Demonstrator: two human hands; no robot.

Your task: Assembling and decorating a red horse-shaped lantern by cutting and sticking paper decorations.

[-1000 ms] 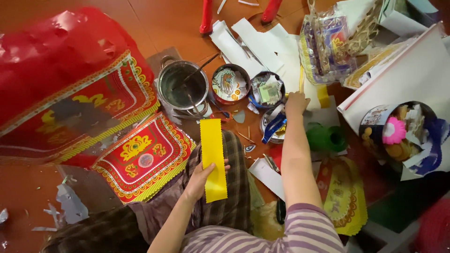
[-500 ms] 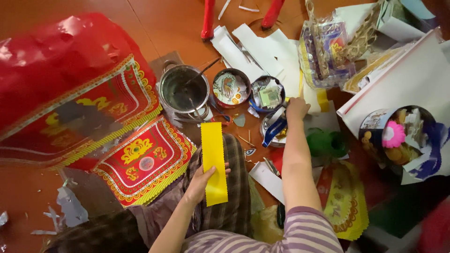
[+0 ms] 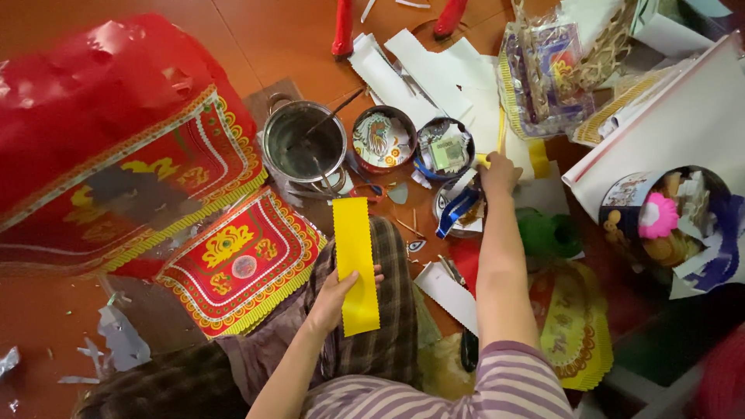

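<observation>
My left hand (image 3: 335, 293) holds a long yellow paper strip (image 3: 355, 260) with scalloped edges, resting it over my checked trouser knee (image 3: 392, 302). My right hand (image 3: 497, 172) is stretched forward, fingers closed among yellow and white paper pieces (image 3: 528, 159) beside a small round tin (image 3: 445, 149) stuffed with paper bits. A second round tin with a printed lid (image 3: 382, 138) stands to the tin's left. A steel pot (image 3: 304, 142) with sticks in it stands left of that.
A large red and gold paper structure (image 3: 109, 147) fills the left, its patterned flap (image 3: 240, 260) by my knee. White paper sheets (image 3: 434, 70), a clear packet (image 3: 543, 77), a round box of trinkets (image 3: 667, 213) and green ribbon (image 3: 547, 233) crowd the right.
My right hand has shifted slightly to the right among the papers near the tin. The left hand keeps the yellow strip in the same place.
</observation>
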